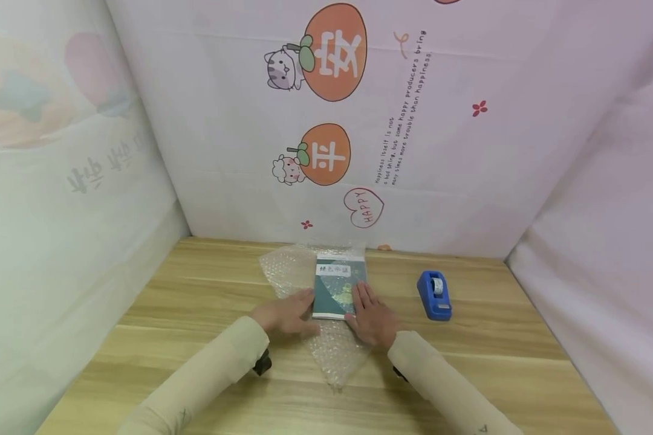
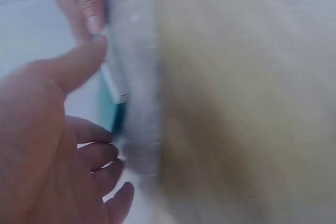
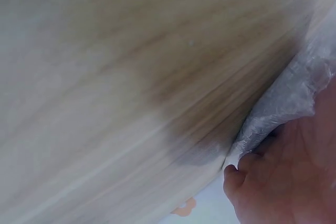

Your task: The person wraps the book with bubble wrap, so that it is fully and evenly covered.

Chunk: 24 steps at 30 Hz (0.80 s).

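Head view: the book [image 1: 334,293] lies on the wrap [image 1: 334,356] between the left hand [image 1: 287,313], loosely spread, and the right hand [image 1: 375,318], fingers extended; neither grips anything, the right's fingers resting on the cover, probably to keep it steady.

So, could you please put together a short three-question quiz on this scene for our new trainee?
1. Multiple choice: what colour is the tape dispenser?
a) red
b) blue
c) yellow

2. True or false: bubble wrap sticks out past the near edge of the book.

3. Fill in the blank: in the head view, the hand nearer to the tape dispenser is the person's ____ hand.

Key:
1. b, blue.
2. True; a pointed part of the wrap reaches toward the person.
3. Right; the right hand is at the book's right side, between the book and the dispenser.
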Available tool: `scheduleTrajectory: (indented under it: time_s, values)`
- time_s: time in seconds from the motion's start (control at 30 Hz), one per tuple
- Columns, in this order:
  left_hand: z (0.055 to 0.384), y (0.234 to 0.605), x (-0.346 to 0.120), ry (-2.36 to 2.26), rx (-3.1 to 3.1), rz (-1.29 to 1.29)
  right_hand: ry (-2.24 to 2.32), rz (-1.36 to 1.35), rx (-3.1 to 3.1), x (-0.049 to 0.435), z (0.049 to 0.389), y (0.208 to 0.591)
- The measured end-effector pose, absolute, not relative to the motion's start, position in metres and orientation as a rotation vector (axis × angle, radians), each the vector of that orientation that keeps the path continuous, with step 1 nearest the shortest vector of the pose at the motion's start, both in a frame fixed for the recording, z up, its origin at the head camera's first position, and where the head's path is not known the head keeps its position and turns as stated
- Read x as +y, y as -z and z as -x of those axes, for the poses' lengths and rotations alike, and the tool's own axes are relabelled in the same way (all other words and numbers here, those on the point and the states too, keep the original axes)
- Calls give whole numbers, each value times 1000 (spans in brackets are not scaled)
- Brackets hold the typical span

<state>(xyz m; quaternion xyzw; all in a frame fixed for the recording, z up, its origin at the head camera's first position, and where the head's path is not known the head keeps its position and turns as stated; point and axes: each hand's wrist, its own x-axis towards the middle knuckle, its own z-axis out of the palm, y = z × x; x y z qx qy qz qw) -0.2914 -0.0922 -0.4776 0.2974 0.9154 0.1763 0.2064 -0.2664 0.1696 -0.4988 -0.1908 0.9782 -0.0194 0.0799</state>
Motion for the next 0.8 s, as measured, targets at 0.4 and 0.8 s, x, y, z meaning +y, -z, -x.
scheduleTrajectory:
  time_s: [0.4,0.8]
  values:
    - [324,465,-73,-265,2686,-1104,32,557,2917,169,269,501]
    - [336,476,-73,-163,2597,-1163,29,542,2904,170,269,503]
